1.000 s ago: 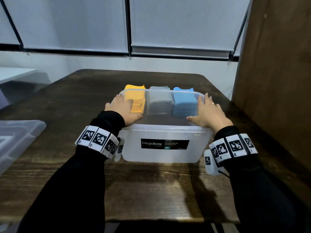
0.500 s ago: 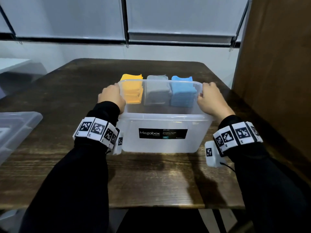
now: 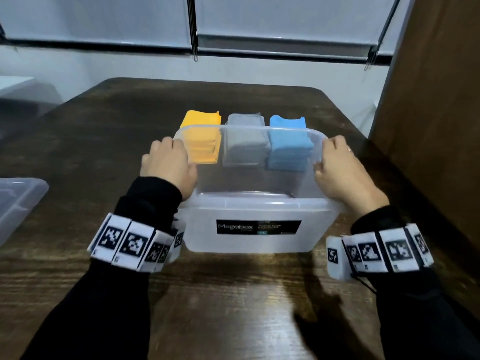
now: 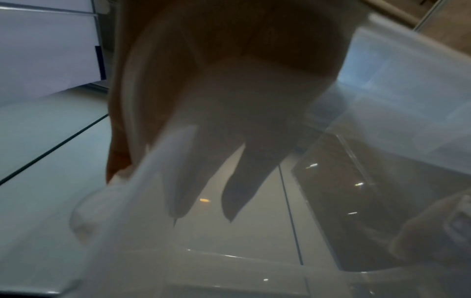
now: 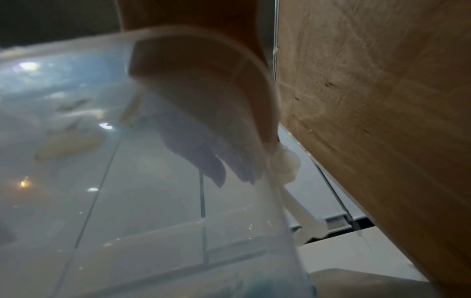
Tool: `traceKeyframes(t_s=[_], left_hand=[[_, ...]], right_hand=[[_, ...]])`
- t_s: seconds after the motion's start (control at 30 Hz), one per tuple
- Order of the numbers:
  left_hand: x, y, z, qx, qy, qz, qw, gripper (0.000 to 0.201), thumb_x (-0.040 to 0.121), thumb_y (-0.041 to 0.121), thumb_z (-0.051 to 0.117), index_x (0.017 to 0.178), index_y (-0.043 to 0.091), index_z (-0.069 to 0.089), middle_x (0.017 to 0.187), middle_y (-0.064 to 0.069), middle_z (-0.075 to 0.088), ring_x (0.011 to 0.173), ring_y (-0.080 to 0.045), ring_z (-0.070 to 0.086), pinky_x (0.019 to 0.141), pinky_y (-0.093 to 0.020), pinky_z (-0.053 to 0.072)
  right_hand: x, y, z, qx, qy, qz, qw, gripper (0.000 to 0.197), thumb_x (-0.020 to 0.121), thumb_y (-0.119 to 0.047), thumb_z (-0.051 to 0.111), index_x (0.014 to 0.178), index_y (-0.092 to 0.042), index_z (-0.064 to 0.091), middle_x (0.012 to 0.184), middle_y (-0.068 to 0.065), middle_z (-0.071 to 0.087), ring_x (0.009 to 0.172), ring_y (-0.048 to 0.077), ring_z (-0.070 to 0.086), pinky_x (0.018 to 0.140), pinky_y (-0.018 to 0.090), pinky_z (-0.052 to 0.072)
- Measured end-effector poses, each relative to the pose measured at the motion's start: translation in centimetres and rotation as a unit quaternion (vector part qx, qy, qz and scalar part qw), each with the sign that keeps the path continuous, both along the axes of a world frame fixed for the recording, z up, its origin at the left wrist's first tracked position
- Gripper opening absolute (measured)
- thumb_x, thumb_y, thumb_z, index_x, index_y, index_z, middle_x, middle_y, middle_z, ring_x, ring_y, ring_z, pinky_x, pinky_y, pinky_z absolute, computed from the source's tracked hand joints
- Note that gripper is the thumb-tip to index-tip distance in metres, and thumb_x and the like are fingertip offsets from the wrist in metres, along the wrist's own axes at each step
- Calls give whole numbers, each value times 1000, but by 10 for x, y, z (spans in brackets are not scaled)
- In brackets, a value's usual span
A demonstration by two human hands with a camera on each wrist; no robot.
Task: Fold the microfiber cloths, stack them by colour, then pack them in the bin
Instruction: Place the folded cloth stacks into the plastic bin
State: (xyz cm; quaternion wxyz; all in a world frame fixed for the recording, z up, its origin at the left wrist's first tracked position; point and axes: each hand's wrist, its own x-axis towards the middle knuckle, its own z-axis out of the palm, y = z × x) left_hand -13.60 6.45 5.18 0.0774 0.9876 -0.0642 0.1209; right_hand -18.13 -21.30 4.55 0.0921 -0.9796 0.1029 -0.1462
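Both grips now curl round bin [image 3: 262, 203] side rims: left hand [image 3: 167, 167], right hand [image 3: 342, 175]; a second ago palms lay flat on top. Bin on counter [image 3: 104, 131], orange [image 3: 202, 149], grey [image 3: 245, 148], blue [image 3: 288, 149] stacks inside. Packing looks done; I'm set to lift.

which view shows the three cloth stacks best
The head view: orange stack, grey stack and blue stack stand side by side behind the bin. Both wrist views show mostly blurred bin wall; no stack is clear.

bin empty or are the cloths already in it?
Empty: the bin floor shows bare; the orange, grey and blue stacks sit behind it.
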Motion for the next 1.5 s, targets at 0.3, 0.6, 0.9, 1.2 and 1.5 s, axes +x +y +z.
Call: traceKeyframes(t_s=[0.3,0.6,0.9,1.2,1.5], left_hand=[[13,-7,45,70,128,-6,989,47,96,44,38,135,19,37,125,-9,47,115,-29,46,87,-42,42],[57,-11,105,1,306,-91,948,61,94,45,47,146,20,28,136,-11,46,123,-27,48,99,-34,41],[93,11,99,62,377,-85,920,68,91,34,59,146,13,25,137,-12,41,121,-27,48,99,-33,40],[158,-30,86,176,323,-163,916,64,96,18,50,150,11,16,147,-13,34,131,-29,40,104,-38,39],[174,-25,77,161,324,-211,908,38,87,1,58,121,18,61,110,-2,68,100,-20,62,77,-24,44]], right_hand=[[12,-8,47,21,164,-5,986,65,93,-49,51,144,-15,31,130,10,43,117,29,49,97,45,46],[64,-18,132,68,294,63,951,64,92,-55,50,141,-15,40,134,11,52,121,29,50,102,42,41],[93,-50,77,48,365,0,930,78,86,-21,66,150,-18,21,144,14,38,128,36,42,103,45,42],[142,-37,84,-62,355,112,926,69,92,0,41,153,-22,18,149,11,36,133,32,40,105,43,41],[151,-39,88,-65,305,129,941,29,86,-12,67,111,-27,73,114,4,69,103,25,63,91,36,52]])
